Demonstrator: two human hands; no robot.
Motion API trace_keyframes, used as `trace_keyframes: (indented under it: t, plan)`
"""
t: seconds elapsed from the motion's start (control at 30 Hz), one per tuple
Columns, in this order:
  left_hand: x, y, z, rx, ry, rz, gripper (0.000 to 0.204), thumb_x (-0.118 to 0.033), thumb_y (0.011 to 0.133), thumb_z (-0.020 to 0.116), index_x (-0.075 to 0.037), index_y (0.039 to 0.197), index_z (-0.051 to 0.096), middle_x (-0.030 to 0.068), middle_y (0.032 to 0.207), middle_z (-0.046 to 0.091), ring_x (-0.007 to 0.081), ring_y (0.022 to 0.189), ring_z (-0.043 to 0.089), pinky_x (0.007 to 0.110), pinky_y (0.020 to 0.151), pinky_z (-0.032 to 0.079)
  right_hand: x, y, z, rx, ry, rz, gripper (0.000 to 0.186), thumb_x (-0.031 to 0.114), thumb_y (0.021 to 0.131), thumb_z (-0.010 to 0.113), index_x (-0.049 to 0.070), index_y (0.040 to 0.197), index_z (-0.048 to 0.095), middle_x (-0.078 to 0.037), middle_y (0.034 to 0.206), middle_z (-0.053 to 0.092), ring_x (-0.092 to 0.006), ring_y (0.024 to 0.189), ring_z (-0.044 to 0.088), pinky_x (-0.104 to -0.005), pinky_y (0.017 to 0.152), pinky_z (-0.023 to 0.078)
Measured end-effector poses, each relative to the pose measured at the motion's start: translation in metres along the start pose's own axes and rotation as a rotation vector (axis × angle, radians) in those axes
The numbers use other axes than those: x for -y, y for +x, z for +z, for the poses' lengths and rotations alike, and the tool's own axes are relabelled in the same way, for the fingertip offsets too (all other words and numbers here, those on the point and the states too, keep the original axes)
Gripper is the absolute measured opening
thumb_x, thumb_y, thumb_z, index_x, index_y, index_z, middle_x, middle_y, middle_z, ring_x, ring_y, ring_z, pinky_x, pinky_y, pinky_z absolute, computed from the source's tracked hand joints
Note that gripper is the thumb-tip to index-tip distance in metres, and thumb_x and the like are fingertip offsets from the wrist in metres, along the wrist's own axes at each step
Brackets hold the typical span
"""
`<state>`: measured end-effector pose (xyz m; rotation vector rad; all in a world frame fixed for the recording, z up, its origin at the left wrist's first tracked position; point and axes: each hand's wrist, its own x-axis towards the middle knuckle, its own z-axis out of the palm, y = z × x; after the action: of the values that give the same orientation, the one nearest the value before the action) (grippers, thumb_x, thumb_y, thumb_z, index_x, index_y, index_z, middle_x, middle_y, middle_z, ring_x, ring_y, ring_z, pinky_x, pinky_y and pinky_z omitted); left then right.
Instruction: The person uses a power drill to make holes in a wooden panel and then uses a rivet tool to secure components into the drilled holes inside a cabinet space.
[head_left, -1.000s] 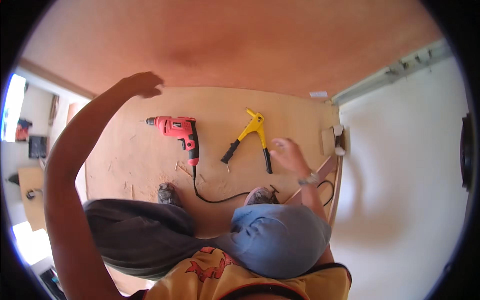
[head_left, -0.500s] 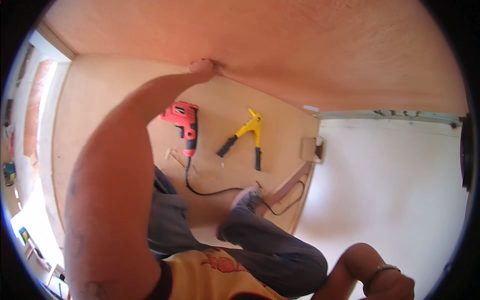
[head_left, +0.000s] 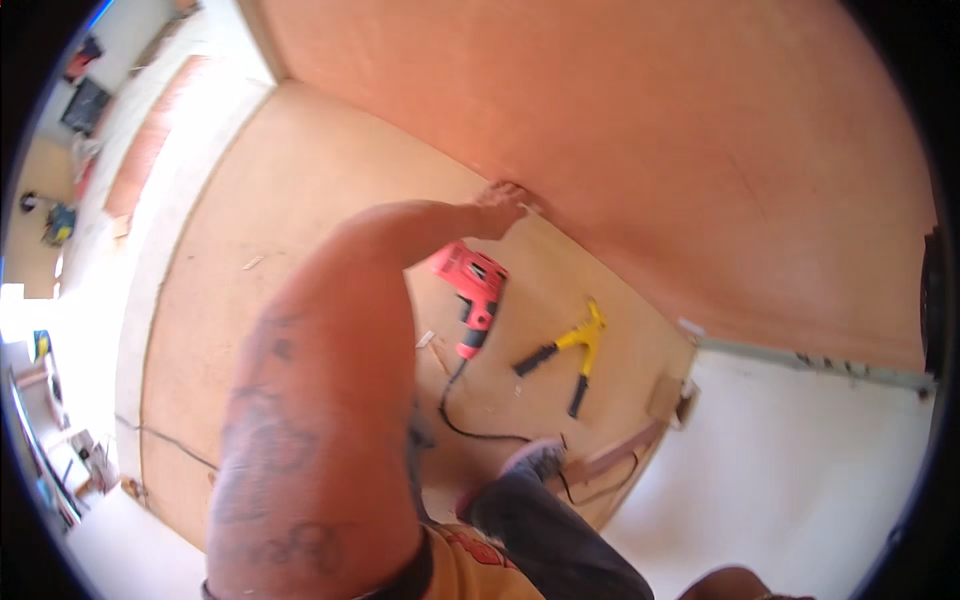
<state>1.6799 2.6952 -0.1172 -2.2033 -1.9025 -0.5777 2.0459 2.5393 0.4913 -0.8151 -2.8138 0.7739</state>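
My left arm point(head_left: 330, 380) reaches across the wooden floor panel. At the seam with the upright reddish wood panel point(head_left: 650, 130) is my left hand point(head_left: 503, 208), its fingers bent against the panel. A small pale tip shows at the fingers, too small to name. Below the hand lies a red and black power drill point(head_left: 480, 290), partly behind my forearm. To its right rests a yellow hand riveter point(head_left: 585, 330), its black-gripped handles spread apart. Only a bent part of my right arm point(head_left: 738, 583) shows at the lower edge; the right hand is out of sight.
The drill's black cord point(head_left: 470, 432) curls past my shoe point(head_left: 540, 458). A small cardboard box point(head_left: 668, 397) and a wood strip point(head_left: 615, 453) lie by a white panel point(head_left: 770, 470). Wood scraps point(head_left: 426, 340) lie beside the drill. Far left is a bright cluttered area with tools.
The view has shifted, so the drill, riveter and panels appear farther right and lower. My left hand stays at the panel seam. My right hand has dropped out of view.
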Motion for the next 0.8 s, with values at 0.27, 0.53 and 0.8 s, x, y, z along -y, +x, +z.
trace_keyframes:
  t: [0.27, 0.53, 0.8]
  plan:
    - [0.015, 0.005, -0.025, 0.569, -0.046, -0.195, 0.045, -0.043, 0.099, 0.049, -0.007, 0.088, 0.075, 0.018, 0.086, 0.074, 0.0392, 0.083, 0.073, 0.055, 0.077, 0.057, -0.127, -0.012, -0.007, -0.105, 0.12, -0.069, 0.027, 0.026, 0.098, 0.065, 0.0, 0.101, 0.063, -0.005, 0.078, 0.058, -0.0142, 0.07, 0.057, -0.0298, 0.063, 0.048]
    - [0.02, 0.002, -0.05, 0.389, -0.253, -0.225, 0.018, -0.021, 0.093, 0.063, -0.007, 0.098, 0.073, 0.0207, 0.089, 0.072, 0.0378, 0.086, 0.07, 0.05, 0.078, 0.055, -0.587, -0.009, 0.062, 0.005, -0.492, 0.605, 0.045, 0.043, 0.094, 0.062, 0.001, 0.092, 0.076, -0.023, 0.097, 0.074, -0.043, 0.093, 0.071, -0.0515, 0.089, 0.054]
    - [-0.043, 0.042, -0.099, 0.635, -0.225, -0.141, 0.021, -0.022, 0.095, 0.064, -0.009, 0.106, 0.076, 0.0165, 0.099, 0.076, 0.0358, 0.095, 0.072, 0.046, 0.086, 0.057, -0.787, -0.065, 0.238, -0.231, -0.347, 0.773, 0.037, 0.037, 0.081, 0.068, 0.003, 0.087, 0.079, -0.022, 0.085, 0.075, -0.0386, 0.08, 0.073, -0.0475, 0.072, 0.058]
